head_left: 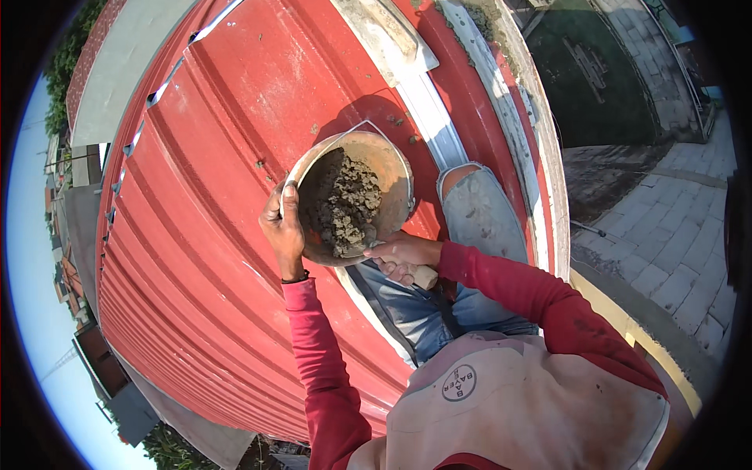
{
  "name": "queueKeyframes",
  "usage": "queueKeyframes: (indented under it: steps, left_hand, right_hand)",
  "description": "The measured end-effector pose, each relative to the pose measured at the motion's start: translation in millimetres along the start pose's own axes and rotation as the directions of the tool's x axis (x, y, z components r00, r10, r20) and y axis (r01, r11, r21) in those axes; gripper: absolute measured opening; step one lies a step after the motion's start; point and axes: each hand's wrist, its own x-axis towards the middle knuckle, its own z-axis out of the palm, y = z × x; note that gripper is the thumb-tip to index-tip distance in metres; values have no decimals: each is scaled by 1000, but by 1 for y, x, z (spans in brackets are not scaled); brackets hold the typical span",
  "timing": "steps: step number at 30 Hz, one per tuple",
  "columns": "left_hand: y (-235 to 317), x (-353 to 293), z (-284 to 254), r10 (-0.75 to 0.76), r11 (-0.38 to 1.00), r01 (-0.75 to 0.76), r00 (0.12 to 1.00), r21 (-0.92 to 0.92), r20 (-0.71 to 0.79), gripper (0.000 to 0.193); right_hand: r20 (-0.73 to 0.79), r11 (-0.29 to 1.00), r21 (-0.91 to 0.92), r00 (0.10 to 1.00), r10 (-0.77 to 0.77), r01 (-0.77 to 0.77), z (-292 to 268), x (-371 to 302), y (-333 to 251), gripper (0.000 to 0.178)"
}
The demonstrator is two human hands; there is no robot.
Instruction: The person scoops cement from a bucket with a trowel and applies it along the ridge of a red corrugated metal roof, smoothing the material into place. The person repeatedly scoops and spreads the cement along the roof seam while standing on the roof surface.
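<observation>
A round bucket (398,184) with a thin wire handle is tilted toward me over the red roof, just in front of my knees. Grey-brown wet mortar (348,200) lies heaped inside it. My left hand (283,227) grips the bucket's left rim, thumb over the edge and fingers behind the wall. At the near right rim, my right hand (403,254) is wrapped round the wooden handle of a trowel (424,277). The trowel's blade reaches into the bucket and is mostly hidden by the mortar.
I sit on a ribbed red metal roof (196,258). A flat, mortar-stained board (392,39) lies at the far side, beside a pale metal strip (433,121). The roof's right edge has a mortar-smeared wall top (540,157); beyond it, paved ground (666,235) lies far below.
</observation>
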Motion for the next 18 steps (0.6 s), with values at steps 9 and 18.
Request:
queueKeyframes:
  steps: [9,18]
  left_hand:
    - [12,10,19,-28,999,28,1000,-24,-11,29]
    - [15,10,23,-24,998,19,997,-63,-71,36]
  right_hand:
    - [348,770,636,909,-229,-50,14,22,4,28]
    - [-9,959,159,971,-238,236,36,12,0,34]
